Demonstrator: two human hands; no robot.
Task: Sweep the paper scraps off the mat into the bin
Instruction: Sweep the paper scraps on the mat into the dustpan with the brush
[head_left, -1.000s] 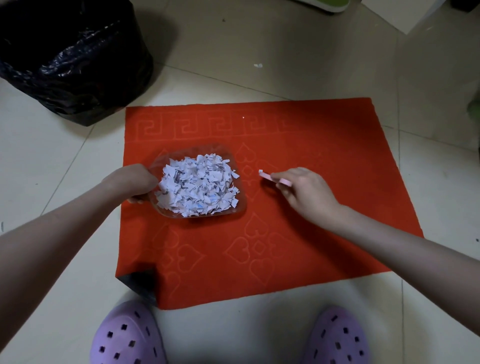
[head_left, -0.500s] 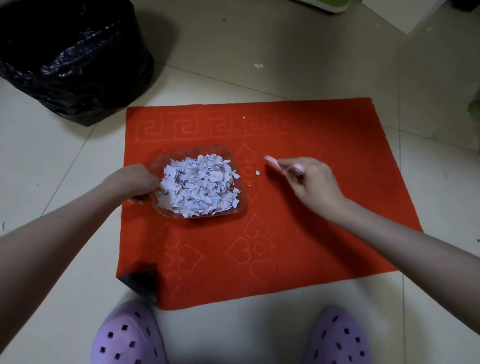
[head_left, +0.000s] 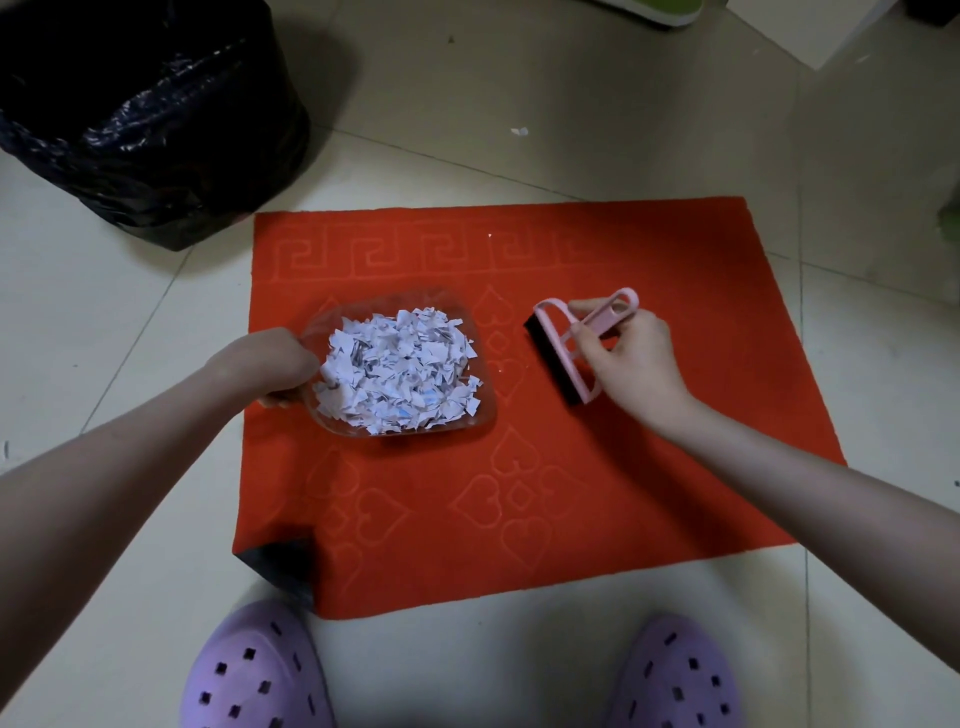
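A red mat lies on the tiled floor. On its left half sits a clear plastic dustpan heaped with white paper scraps. My left hand grips the dustpan's handle at its left end. To the right, my right hand pinches the handle of a small pink brush with black bristles, tilted up over the mat. A tiny scrap lies near the mat's far edge. The bin, lined with a black bag, stands on the floor at the far left.
One stray scrap lies on the tiles beyond the mat. My two purple clogs stand at the mat's near edge. The mat's near left corner is folded over, showing dark backing. A green and white object lies at the far top.
My right hand has lifted and turned the pink brush, so its black bristles and handle now show. The loose scrap beside the dustpan is gone from view. The left hand and dustpan stayed put.
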